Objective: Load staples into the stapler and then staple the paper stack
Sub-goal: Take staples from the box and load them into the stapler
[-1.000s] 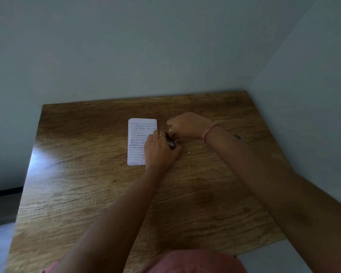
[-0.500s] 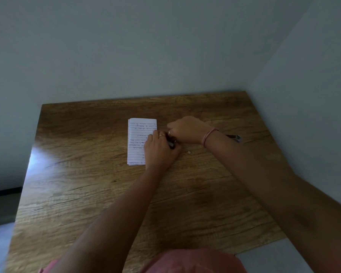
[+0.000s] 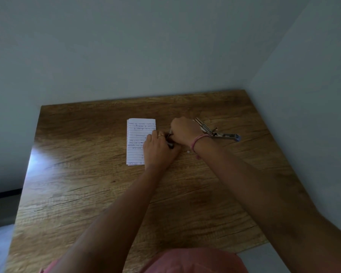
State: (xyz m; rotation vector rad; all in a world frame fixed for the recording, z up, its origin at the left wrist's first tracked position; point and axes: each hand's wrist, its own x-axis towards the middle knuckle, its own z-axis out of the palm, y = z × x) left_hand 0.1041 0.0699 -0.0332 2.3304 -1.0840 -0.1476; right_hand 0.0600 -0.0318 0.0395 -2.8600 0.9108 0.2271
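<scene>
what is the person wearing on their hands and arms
Both forearms are bare, with no sleeves showing. The right hand has a pink cord bracelet at the wrist. The left hand wears a thin ring on one finger.

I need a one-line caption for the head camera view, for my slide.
Both hands, left hand and right hand, work a small dark item beside the paper stack; the opened stapler lies behind.

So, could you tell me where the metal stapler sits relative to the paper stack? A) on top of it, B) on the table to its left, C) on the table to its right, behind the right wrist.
C: the opened stapler lies on the table right of the paper stack, behind the right hand.
</scene>
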